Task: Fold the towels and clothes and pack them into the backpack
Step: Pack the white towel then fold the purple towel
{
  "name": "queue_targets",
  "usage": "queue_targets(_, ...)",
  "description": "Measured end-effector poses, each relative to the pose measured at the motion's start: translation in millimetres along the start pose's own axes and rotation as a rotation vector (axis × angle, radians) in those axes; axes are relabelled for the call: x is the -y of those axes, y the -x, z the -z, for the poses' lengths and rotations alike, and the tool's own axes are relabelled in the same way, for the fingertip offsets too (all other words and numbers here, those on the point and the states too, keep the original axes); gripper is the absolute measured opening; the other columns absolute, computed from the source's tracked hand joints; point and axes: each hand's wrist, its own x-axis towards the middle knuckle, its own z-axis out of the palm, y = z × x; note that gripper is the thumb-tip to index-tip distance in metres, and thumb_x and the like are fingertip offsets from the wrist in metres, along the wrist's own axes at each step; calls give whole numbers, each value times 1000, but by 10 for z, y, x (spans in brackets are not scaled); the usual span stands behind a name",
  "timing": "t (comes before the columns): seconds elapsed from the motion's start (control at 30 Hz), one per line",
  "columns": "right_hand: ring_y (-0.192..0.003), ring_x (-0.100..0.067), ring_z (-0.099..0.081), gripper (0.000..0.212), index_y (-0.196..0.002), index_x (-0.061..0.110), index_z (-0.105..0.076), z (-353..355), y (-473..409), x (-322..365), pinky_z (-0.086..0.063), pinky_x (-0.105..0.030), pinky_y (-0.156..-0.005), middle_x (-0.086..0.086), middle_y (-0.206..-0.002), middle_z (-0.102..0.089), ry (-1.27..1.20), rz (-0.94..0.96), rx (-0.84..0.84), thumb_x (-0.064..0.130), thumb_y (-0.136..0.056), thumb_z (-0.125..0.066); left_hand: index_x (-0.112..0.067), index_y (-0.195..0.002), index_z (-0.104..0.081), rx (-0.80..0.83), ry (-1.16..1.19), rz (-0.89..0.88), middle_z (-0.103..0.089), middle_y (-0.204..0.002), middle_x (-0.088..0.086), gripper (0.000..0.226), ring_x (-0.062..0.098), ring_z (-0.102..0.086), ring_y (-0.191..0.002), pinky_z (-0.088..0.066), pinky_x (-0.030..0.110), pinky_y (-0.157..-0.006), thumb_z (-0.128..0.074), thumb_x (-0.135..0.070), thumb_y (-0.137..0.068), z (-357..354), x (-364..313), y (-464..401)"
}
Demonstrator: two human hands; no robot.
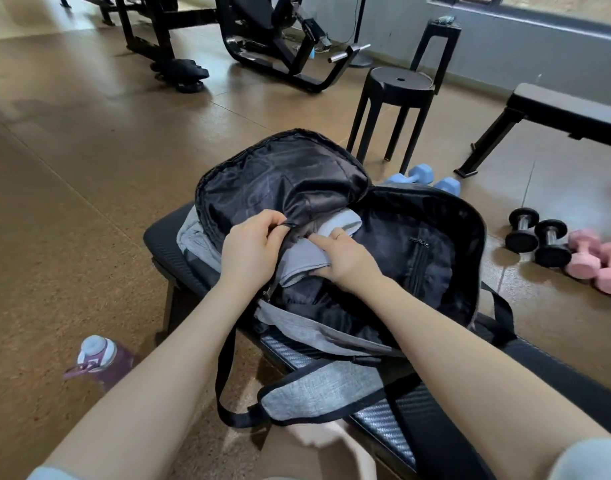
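Observation:
A grey backpack [318,386] with black lining lies wide open on a black bench [411,407]. Inside it sits a folded grey towel [306,256], partly tucked under the black inner flap [280,188]. My left hand [252,249] pinches the edge of that flap and lifts it. My right hand [345,256] grips the towel's near edge, with the index finger pressing on top of it. A second light fold [342,221] shows just behind the right hand; how far it goes under the flap is hidden.
A purple water bottle [100,362] stands on the floor at the lower left. Blue [420,174], black [536,237] and pink dumbbells [598,263] lie on the floor to the right. A black stool [397,84], another bench [567,114] and gym machines [280,39] stand behind.

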Motion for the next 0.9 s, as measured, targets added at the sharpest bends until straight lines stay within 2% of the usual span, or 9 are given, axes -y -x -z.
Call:
queue_targets(0.07, -83, -16, -51, 56, -129, 16, -52, 103, 147, -70, -38, -25, -77, -6, -104, -51, -217, 19, 45, 27, -78, -73, -12, -98, -60, 158, -105, -5, -64, -96, 7, 14, 28, -58, -89, -41, 34, -74, -54, -22, -91, -74, 54, 45)
queue_targets(0.17, -62, 0, -48, 32, -108, 8, -67, 318, 448, -191, -36, -6, -65, 0, -89, -59, -340, 13, -67, 19, -79, -73, -12, -105, -52, 363, -343, -43, -54, -104, 8, 25, 29, -53, -100, -43, 39, -79, -55, -31, -89, -169, 55, 111)
queue_targets(0.27, -61, 1, -52, 17, -100, 9, -68, 497, 788, -278, -40, -6, -67, 5, -78, -62, -419, -34, -196, 16, -85, -66, -10, -107, -56, 252, -483, -190, -56, -103, 10, 34, 34, -52, -98, -46, 42, -75, -57, -36, -84, -211, -180, 146)
queue_targets(0.33, -68, -11, -60, 12, -98, 14, -68, 575, 1052, -337, -46, -17, -72, 7, -79, -65, -489, -79, -279, 16, -87, -63, -8, -103, -60, 192, -338, -327, -59, -99, 12, 34, 36, -54, -93, -47, 43, -75, -59, -33, -80, -298, -480, 206)
queue_targets(0.47, -78, -15, -65, 12, -99, 18, -67, 655, 1744, -586, -52, -29, -79, 5, -85, -69, -514, -236, -421, 19, -89, -60, -11, -108, -59, 367, 40, -543, -60, -99, 6, 39, 26, -54, -94, -41, 32, -82, -48, -38, -81, -604, -1188, 416)
queue_targets(0.57, -76, -9, -63, 13, -100, 17, -68, 753, 2443, -878, -50, -25, -77, 10, -83, -66, -438, -381, -503, 17, -90, -60, -8, -105, -62, 481, 167, -664, -60, -100, 7, 34, 23, -54, -95, -32, 19, -81, -54, -30, -81, -937, -1670, 687)
queue_targets(0.63, -75, -8, -62, 12, -99, 20, -68, 784, 2989, -1071, -49, -24, -77, 13, -83, -65, -420, -503, -580, 18, -90, -59, -8, -106, -62, 582, 254, -700, -60, -103, 7, 28, 20, -55, -98, -31, 16, -80, -60, -23, -82, -1176, -1997, 946)
queue_targets(0.77, -73, -19, -65, 11, -89, 25, -66, 611, 4126, -1292, -52, -28, -73, 11, -77, -67, -497, -739, -754, 17, -90, -59, -7, -108, -62, 773, 371, -851, -60, -103, 5, 26, 12, -53, -95, -29, 11, -77, -62, -16, -84, -1568, -2619, 1644)
queue_targets(0.9, -61, -1, -59, 14, -88, 22, -66, 346, 5158, -1415, -45, -13, -61, 5, -74, -67, -563, -915, -933, 11, -90, -57, -10, -109, -60, 944, 417, -988, -60, -108, 3, 26, 15, -54, -103, -34, 17, -89, -61, -18, -85, -1920, -3179, 2416)
